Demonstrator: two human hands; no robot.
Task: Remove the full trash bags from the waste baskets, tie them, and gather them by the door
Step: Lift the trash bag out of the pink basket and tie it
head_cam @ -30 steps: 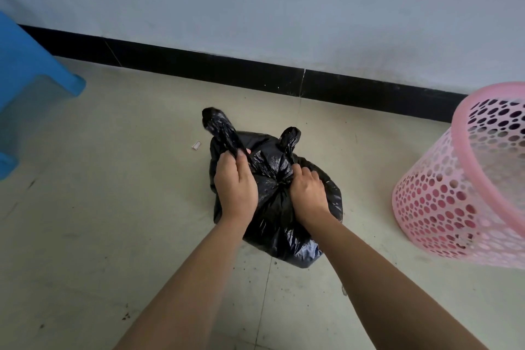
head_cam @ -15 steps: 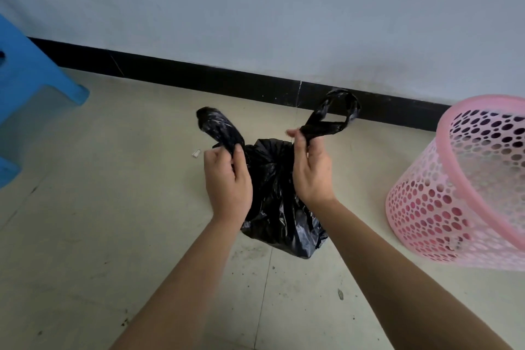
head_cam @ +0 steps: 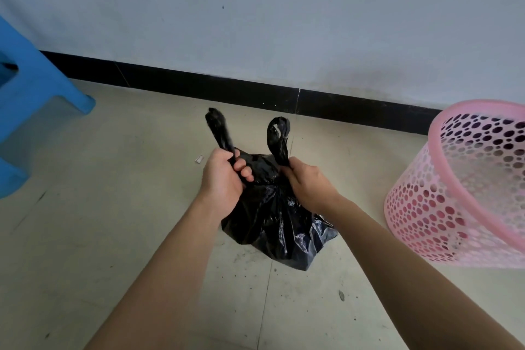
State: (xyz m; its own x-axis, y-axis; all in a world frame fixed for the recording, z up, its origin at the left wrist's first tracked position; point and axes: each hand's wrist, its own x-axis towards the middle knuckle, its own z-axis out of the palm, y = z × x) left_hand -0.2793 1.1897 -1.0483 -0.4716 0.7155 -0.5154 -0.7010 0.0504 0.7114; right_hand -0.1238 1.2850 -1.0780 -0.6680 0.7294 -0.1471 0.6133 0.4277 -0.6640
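Head view: my left hand (head_cam: 224, 179) and right hand (head_cam: 308, 185) each grip a trash bag (head_cam: 278, 224) handle over speckled floor tiles (head_cam: 113, 207) (pale wall (head_cam: 255, 23), black baseboard (head_cam: 227, 88)), pink basket (head_cam: 466, 193) nearby.

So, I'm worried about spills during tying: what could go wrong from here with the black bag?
The left hand and right hand grip the left handle and right handle of the black bag; a hard tug might tear the thin plastic.
Both handles stick up loose above the fists, so a slack knot could open when carried.
The pink basket stands close on the right; a wide elbow swing might tip it.
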